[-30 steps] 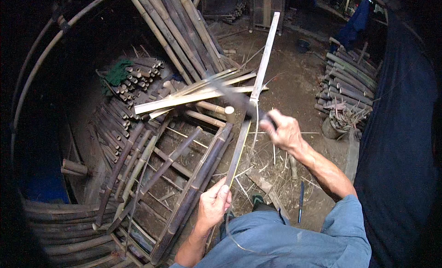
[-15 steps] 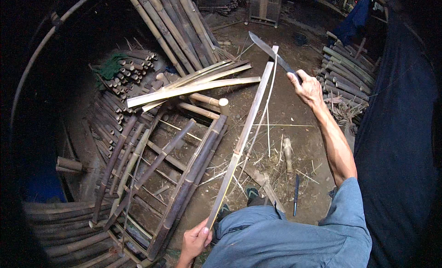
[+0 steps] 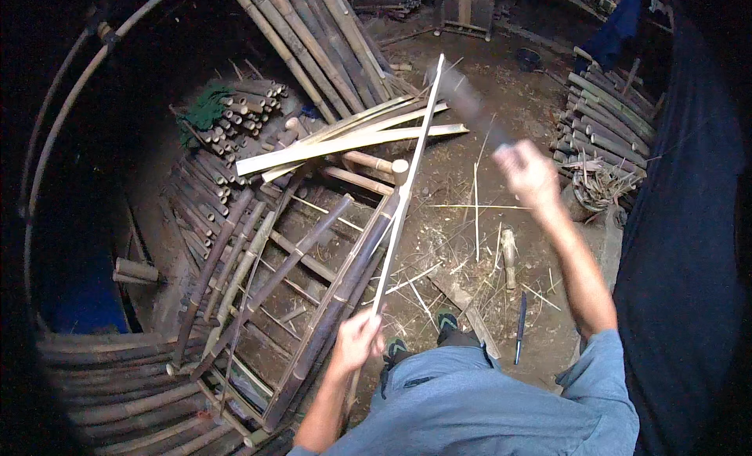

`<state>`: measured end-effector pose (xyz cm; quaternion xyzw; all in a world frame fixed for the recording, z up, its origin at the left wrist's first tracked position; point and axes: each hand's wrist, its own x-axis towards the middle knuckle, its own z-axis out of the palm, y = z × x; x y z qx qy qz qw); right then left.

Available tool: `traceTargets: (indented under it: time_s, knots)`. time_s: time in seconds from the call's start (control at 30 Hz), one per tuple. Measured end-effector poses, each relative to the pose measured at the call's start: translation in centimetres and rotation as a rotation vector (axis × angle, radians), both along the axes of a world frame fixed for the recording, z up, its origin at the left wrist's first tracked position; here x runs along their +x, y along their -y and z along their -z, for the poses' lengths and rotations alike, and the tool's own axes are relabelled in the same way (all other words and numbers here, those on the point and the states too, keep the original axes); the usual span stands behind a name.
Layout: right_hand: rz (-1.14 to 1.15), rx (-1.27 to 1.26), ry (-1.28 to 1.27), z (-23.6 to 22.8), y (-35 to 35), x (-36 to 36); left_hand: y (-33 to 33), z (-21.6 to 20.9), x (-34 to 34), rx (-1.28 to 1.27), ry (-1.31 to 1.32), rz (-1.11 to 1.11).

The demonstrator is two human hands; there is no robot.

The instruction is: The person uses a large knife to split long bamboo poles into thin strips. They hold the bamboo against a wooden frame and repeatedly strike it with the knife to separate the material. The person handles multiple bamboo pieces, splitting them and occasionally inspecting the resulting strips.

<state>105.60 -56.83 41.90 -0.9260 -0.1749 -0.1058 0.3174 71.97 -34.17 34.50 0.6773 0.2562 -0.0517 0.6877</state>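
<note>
Bamboo strip (image 3: 402, 201), long, narrow and pale, slants up and away from our body, its near end at our left hand and its far tip close to a blurred blade (image 3: 468, 99); on its way it passes the upright post (image 3: 400, 171) at the corner of a bamboo frame (image 3: 338, 287), though we cannot tell whether the two touch; beyond that post, split lengths (image 3: 337, 146) lie crossed behind the strip, with tall poles (image 3: 309, 41) leaning farther back; cut bamboo is heaped at our left, and a stack of canes (image 3: 599, 123) stands at our right above a container of shavings (image 3: 601, 182); on the littered floor we see a stubby wooden piece (image 3: 509, 256), a second knife (image 3: 521, 327) and a flat board (image 3: 466, 305) near our feet.

Our left hand (image 3: 360, 337) is low and near the body, its fingers closed around the strip; our right hand (image 3: 530, 172) is raised farther out, forearm stretched forward, its fingers curled round the blade's handle, all of it too blurred for finer detail.
</note>
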Motion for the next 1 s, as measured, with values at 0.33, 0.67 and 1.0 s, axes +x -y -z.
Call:
traceTargets:
  time_s: [0.33, 0.67, 1.0]
  knots:
    - [-0.482, -0.018, -0.004, 4.6, -3.2, -11.7, 3.5, -5.1, 7.4, 0.097, 0.218, -0.089]
    - [-0.4, -0.029, -0.053, 3.1, -1.7, -10.3, 4.5, -3.7, 3.5, 0.019, 0.162, -0.024]
    - [-0.558, -0.054, 0.034, 4.4, -1.3, -10.5, 4.6, -4.0, 1.1, 0.231, 0.176, 0.022]
